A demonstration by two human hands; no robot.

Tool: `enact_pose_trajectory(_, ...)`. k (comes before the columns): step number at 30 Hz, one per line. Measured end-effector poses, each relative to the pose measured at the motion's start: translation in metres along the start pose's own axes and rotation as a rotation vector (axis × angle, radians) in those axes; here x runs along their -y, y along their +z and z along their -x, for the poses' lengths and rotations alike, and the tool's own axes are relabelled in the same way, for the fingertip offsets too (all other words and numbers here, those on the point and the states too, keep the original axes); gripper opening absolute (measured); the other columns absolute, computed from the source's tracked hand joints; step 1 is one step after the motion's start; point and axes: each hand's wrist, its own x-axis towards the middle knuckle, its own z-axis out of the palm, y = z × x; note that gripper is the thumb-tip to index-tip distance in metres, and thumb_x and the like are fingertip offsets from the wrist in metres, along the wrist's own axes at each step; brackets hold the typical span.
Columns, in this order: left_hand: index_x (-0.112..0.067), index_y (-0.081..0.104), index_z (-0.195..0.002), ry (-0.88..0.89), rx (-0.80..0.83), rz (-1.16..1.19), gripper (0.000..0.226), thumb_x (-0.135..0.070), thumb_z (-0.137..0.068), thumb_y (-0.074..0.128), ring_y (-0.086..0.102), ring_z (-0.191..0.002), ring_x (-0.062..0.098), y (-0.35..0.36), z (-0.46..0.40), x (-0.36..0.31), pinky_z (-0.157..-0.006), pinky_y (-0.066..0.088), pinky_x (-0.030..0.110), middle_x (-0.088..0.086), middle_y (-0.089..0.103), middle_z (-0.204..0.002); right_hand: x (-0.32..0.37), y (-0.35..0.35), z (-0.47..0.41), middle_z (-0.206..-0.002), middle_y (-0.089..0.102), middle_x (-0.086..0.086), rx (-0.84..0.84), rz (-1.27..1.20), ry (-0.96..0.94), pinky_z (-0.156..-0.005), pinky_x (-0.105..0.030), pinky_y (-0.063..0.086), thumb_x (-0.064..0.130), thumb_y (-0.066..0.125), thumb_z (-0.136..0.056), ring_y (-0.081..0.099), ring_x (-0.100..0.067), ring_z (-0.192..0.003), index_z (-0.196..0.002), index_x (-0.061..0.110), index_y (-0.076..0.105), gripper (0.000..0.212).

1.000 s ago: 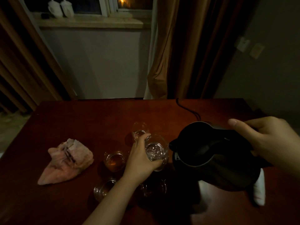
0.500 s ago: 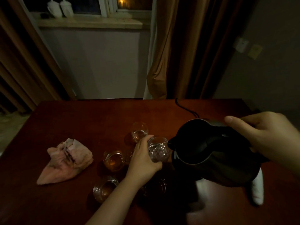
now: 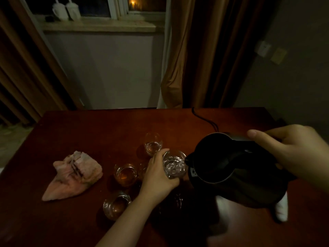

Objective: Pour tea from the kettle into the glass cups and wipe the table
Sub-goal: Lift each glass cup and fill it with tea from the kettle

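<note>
Mid-frame: our left hand grips a glass cup to steady it under the spout; right hand holds the tilted kettle by its handle. Cloth waits lower left.

Both the left hand and the right hand are bare, without rings, watch or gloves, and the left forearm shows no sleeve.

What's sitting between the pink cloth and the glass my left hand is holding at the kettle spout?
In the head view, one glass cup with amber tea stands between the pink cloth and the held glass; the left hand partly covers that stretch.
</note>
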Motion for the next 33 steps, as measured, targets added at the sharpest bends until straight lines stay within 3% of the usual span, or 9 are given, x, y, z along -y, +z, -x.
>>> enact_pose_trajectory(5,-0.045,0.030,-0.126,-0.017,-0.011,0.045,0.087,-0.028,-0.059,0.082,0.049,-0.118,0.014,-0.001,0.002,-0.001,-0.100,0.045,0.041,-0.006,0.045,-0.132,-0.011,0.003,0.005,-0.062,0.067,-0.024,0.015,0.016,0.015,-0.056,-0.052,0.053,0.086,0.031,-0.049,0.065,-0.041,-0.059,-0.071,0.011,0.069,0.087)
enact_pose_trajectory(9,-0.038,0.033,-0.129,-0.046,-0.069,0.102,0.087,-0.026,-0.060,0.085,0.048,-0.117,0.013,-0.009,0.000,-0.003,-0.100,0.043,0.038,-0.009,0.046,-0.131,-0.022,0.010,0.009,-0.052,0.065,-0.014,-0.015,-0.092,0.080,-0.051,-0.038,0.049,0.065,0.039,-0.058,0.063,-0.029,-0.053,-0.065,0.021,0.062,0.050)
enact_pose_trajectory(13,-0.026,0.034,-0.132,-0.109,-0.219,0.148,0.086,-0.016,-0.063,0.083,0.047,-0.108,0.012,-0.032,-0.017,-0.003,-0.089,0.039,0.028,-0.002,0.048,-0.127,-0.042,0.026,0.020,-0.070,0.066,-0.029,-0.015,-0.218,0.184,-0.061,-0.051,0.052,0.067,0.041,-0.056,0.063,-0.045,-0.065,-0.068,0.019,0.063,0.054)
enact_pose_trajectory(17,-0.022,0.027,-0.141,-0.171,-0.374,0.000,0.096,-0.017,-0.063,0.083,0.037,-0.130,0.026,-0.059,-0.051,0.009,-0.105,0.036,0.043,0.007,0.035,-0.145,-0.058,0.043,0.027,-0.073,0.063,-0.036,-0.008,-0.364,0.298,-0.048,-0.032,0.039,0.055,0.045,-0.065,0.055,-0.041,-0.054,-0.066,0.014,0.063,0.045)
enact_pose_trajectory(20,-0.018,0.031,-0.139,-0.227,-0.412,-0.104,0.091,-0.015,-0.064,0.082,0.038,-0.128,0.032,-0.074,-0.074,0.022,-0.103,0.039,0.046,0.011,0.035,-0.141,-0.067,0.052,0.032,-0.079,0.062,-0.037,-0.003,-0.455,0.364,-0.049,-0.029,0.039,0.046,0.050,-0.072,0.055,-0.037,-0.054,-0.064,0.012,0.062,0.036)
enact_pose_trajectory(22,-0.013,0.034,-0.136,-0.280,-0.404,-0.128,0.087,-0.013,-0.064,0.082,0.042,-0.124,0.034,-0.079,-0.087,0.031,-0.099,0.040,0.045,0.014,0.038,-0.137,-0.068,0.057,0.036,-0.094,0.060,-0.042,-0.025,-0.518,0.415,-0.060,-0.040,0.047,0.058,0.052,-0.063,0.059,-0.051,-0.075,-0.067,0.010,0.064,0.050)
enact_pose_trajectory(24,-0.010,0.032,-0.135,-0.349,-0.349,-0.155,0.087,-0.012,-0.064,0.082,0.042,-0.124,0.035,-0.080,-0.098,0.039,-0.098,0.040,0.045,0.016,0.038,-0.137,-0.076,0.063,0.039,-0.093,0.059,-0.044,-0.030,-0.544,0.455,-0.063,-0.042,0.046,0.078,0.055,-0.050,0.058,-0.048,-0.074,-0.070,0.003,0.066,0.078)
enact_pose_trajectory(28,-0.010,0.033,-0.134,-0.408,-0.217,-0.299,0.084,-0.017,-0.065,0.082,0.040,-0.125,0.036,-0.076,-0.113,0.057,-0.098,0.039,0.045,0.015,0.044,-0.135,-0.082,0.067,0.037,-0.103,0.062,-0.031,-0.044,-0.713,0.500,-0.061,-0.029,0.035,0.037,0.052,-0.081,0.055,-0.031,-0.081,-0.072,0.008,0.064,0.032)
enact_pose_trajectory(33,-0.010,0.032,-0.134,-0.427,-0.139,-0.301,0.092,-0.016,-0.060,0.085,0.043,-0.125,0.035,-0.069,-0.118,0.074,-0.099,0.042,0.047,0.014,0.047,-0.135,-0.084,0.072,0.029,-0.090,0.065,-0.025,-0.059,-0.741,0.499,-0.062,-0.032,0.037,0.051,0.061,-0.067,0.058,-0.033,-0.080,-0.069,0.005,0.065,0.046)
